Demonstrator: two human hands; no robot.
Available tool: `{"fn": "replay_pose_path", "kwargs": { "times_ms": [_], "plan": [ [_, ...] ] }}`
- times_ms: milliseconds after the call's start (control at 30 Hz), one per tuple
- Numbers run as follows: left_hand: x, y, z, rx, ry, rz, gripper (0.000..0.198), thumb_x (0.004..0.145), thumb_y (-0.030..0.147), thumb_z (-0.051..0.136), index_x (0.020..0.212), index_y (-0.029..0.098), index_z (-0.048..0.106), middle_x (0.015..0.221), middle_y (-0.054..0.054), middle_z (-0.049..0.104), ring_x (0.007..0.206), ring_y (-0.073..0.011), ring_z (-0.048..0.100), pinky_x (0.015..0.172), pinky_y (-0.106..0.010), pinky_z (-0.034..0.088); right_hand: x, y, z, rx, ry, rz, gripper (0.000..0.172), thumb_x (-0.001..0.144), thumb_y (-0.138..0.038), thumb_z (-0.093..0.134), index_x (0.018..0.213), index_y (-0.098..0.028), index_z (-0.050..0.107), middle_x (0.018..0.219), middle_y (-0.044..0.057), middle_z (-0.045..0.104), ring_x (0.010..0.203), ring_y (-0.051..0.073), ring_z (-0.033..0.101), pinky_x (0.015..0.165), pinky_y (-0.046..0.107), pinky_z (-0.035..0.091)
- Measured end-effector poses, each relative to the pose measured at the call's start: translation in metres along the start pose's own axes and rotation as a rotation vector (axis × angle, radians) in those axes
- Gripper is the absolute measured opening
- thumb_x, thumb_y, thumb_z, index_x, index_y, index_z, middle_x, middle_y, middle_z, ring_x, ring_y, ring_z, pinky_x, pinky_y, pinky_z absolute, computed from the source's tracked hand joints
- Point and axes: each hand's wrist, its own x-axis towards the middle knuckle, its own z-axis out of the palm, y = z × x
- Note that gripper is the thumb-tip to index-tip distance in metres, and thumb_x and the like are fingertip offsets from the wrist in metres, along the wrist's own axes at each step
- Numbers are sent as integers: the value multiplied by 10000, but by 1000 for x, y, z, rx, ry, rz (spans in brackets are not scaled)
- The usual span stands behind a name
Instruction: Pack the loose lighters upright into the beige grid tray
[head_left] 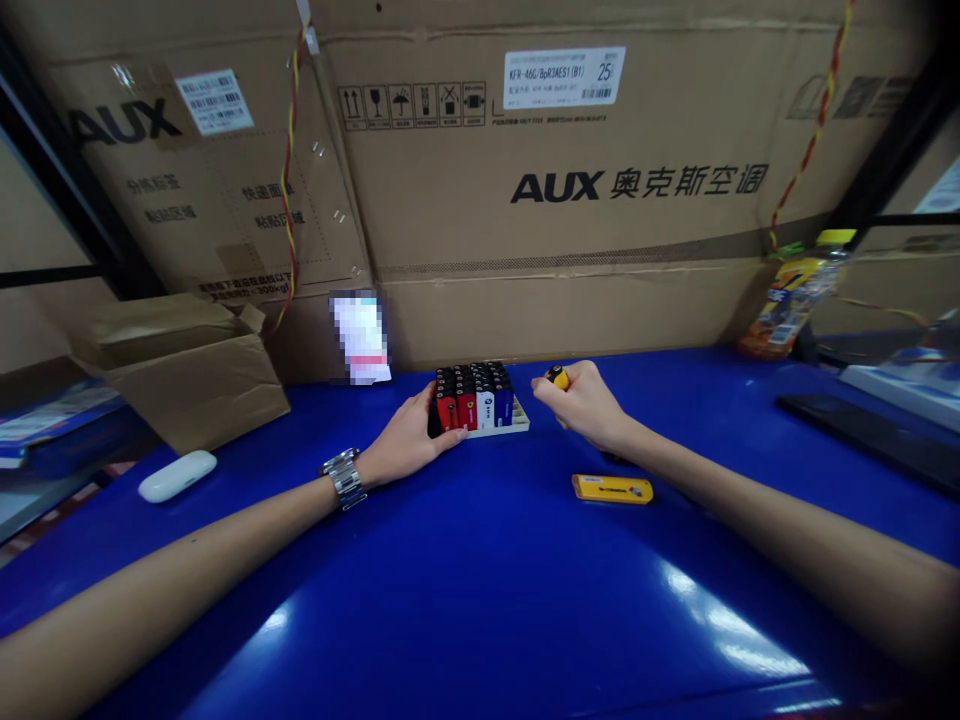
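A white tray (pixel 517 424) stands on the blue table, holding rows of lighters (pixel 486 408) upright with black tops; the front ones are red, white and blue. Bare slots show along its right side. My left hand (pixel 409 435), with a metal watch at the wrist, grips the tray's left side, its thumb along the front. To the right of the tray, my right hand (pixel 589 405) is raised and closed around a yellow lighter (pixel 557 377) with a black top. Most of that lighter is hidden by the fingers. Below this hand lies a flat yellow object (pixel 613 489) with dark lettering.
A large cardboard sheet (pixel 600 240) backs the table. An open cardboard box (pixel 195 390) and a white rounded case (pixel 178 476) are at left. At right stand a yellow-capped bottle (pixel 799 295) and a dark flat object (pixel 874 440). A blurred white card (pixel 361 335) leans behind.
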Motion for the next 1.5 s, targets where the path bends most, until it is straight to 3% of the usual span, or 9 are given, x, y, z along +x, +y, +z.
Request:
{"fn": "replay_pose_path", "kwargs": {
  "times_ms": [533, 733, 833, 933, 1000, 1133, 1300, 1500],
  "plan": [
    [0, 0, 0, 3, 0, 5, 609, 769, 392, 614, 1285, 159, 390, 1240, -128, 570, 1086, -281, 570, 927, -439, 441, 1, 7, 2, 5, 23, -67, 334, 681, -239, 494, 464, -218, 241, 446, -64, 238, 413, 51, 205, 373, 224, 160],
    [0, 0, 0, -1, -1, 12, 605, 766, 384, 615, 1282, 155, 396, 1233, -129, 575, 1079, -278, 574, 921, -430, 442, 1, 8, 2, -30, -13, 18, 461, 750, -435, 549, 445, -220, 278, 391, -55, 286, 392, 62, 247, 385, 239, 170],
    [0, -1, 1, -3, 7, 18, 603, 762, 384, 620, 1280, 165, 404, 1245, -126, 568, 1082, -280, 572, 931, -438, 435, 5, 14, 2, 85, -109, 17, 480, 747, -564, 557, 490, -200, 381, 435, -44, 344, 410, 72, 295, 401, 240, 227],
    [1, -3, 1, -14, 5, 11, 601, 758, 392, 625, 1275, 170, 414, 1244, -121, 570, 1083, -279, 573, 934, -439, 435, 11, 24, 4, 334, -179, 36, 494, 834, -618, 390, 738, -167, 567, 569, -11, 444, 479, 100, 395, 455, 249, 330],
    [1, -4, 1, -26, 7, -8, 624, 749, 399, 635, 1281, 161, 410, 1252, -128, 565, 1097, -281, 566, 942, -439, 433, 14, 29, 5, 453, -187, 84, 515, 872, -602, 322, 897, -167, 597, 662, 11, 483, 551, 117, 444, 504, 257, 376],
    [2, -9, 1, -52, 17, -51, 728, 710, 402, 676, 1317, 138, 375, 1266, -147, 553, 1132, -291, 547, 970, -447, 419, 14, 31, 6, 531, -193, 97, 377, 821, -537, 517, 902, -175, 588, 767, 24, 513, 663, 125, 475, 571, 256, 403],
    [2, -12, 1, -81, -4, -45, 793, 688, 395, 702, 1336, 103, 350, 1297, -167, 525, 1155, -282, 532, 1005, -435, 399, 13, 31, 4, 510, -127, 48, 320, 659, -420, 737, 776, -169, 578, 685, -3, 532, 596, 105, 464, 529, 251, 375],
    [1, -11, 0, -103, -27, 28, 789, 694, 415, 706, 1343, 143, 350, 1317, -141, 514, 1174, -277, 520, 1008, -439, 396, 16, 32, 3, 386, 1, -2, 330, 661, -430, 728, 822, -164, 618, 633, 1, 595, 570, 119, 514, 556, 277, 425]
  ]
}}
